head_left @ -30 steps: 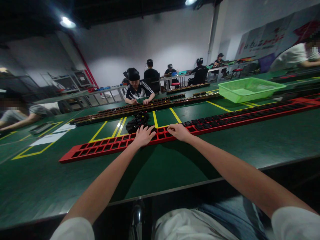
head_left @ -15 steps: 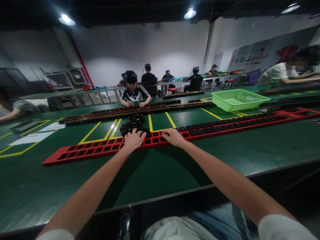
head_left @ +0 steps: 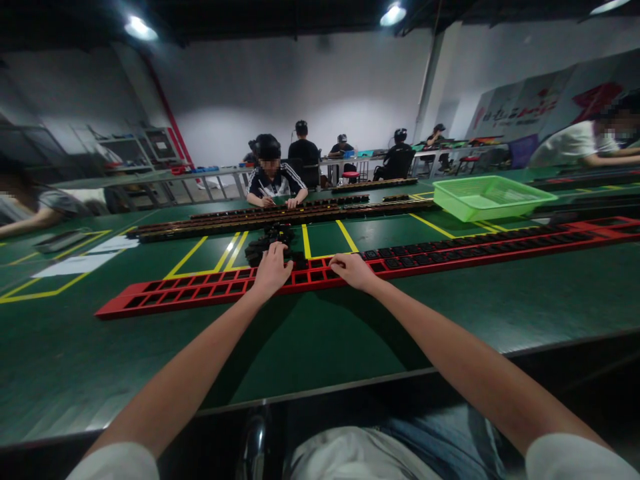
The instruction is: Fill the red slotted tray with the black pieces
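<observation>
A long red frame (head_left: 235, 289) with two rows of square openings lies across the green table before me. Small square black pieces (head_left: 440, 252) fill its right stretch, while openings on the left are bare. My left hand (head_left: 271, 270) is over the frame's far edge, fingertips at a heap of black pieces (head_left: 257, 252), thumb apart from the fingers. Whether it touches a piece is hidden. My right hand (head_left: 354, 272) rests at the frame just left of the filled openings, its fingers pinched together. What they hold, if anything, cannot be made out.
A light green plastic basket (head_left: 493, 200) stands beyond the frame on the right. Long dark strips (head_left: 240, 220) lie farther back, before a co-worker (head_left: 275, 177). White papers (head_left: 85, 259) and yellow tape lines mark the table's left side. Other people sit at both sides.
The view has shifted slightly, moving the scene right. My left hand's fingers have drawn closer together at the black heap. My right hand stays pinched at about the same place on the frame.
</observation>
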Tool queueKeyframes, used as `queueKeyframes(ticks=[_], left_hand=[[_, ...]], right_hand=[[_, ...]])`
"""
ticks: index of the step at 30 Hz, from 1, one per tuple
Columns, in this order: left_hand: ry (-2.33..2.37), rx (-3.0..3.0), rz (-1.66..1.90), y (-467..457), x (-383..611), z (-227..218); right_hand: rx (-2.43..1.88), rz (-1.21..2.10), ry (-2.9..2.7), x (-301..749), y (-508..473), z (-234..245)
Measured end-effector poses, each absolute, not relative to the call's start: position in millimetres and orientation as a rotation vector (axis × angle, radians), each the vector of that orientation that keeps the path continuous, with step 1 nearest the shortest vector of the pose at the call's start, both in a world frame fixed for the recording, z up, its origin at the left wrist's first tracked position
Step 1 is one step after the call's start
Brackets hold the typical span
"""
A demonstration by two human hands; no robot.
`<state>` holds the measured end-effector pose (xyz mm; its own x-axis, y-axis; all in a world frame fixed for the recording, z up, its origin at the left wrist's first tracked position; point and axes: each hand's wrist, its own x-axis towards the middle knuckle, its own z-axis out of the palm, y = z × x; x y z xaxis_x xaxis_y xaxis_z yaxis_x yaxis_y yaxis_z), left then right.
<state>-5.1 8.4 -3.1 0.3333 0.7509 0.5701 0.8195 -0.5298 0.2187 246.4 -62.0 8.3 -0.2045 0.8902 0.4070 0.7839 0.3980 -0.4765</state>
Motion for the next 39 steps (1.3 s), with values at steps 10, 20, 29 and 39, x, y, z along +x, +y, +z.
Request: queueKeyframes(ticks=[10, 20, 29, 39], left_hand=[[-1.558, -2.556, -1.153, 0, -24, 12], [-1.349, -2.733, -1.089, -1, -24, 2], [-1.225, -2.818, -0.894, 4, -23, -5], [-1.368, -2.736, -0.755, 8, -25, -9]], right_hand=[[-1.429, 0.254, -1.992, 244, -62, 8], [-1.412, 0.209, -1.999, 246, -61, 7], [-1.421, 0.223, -1.993, 246, -60, 7], [-1.401, 0.219, -1.996, 246, -61, 7]])
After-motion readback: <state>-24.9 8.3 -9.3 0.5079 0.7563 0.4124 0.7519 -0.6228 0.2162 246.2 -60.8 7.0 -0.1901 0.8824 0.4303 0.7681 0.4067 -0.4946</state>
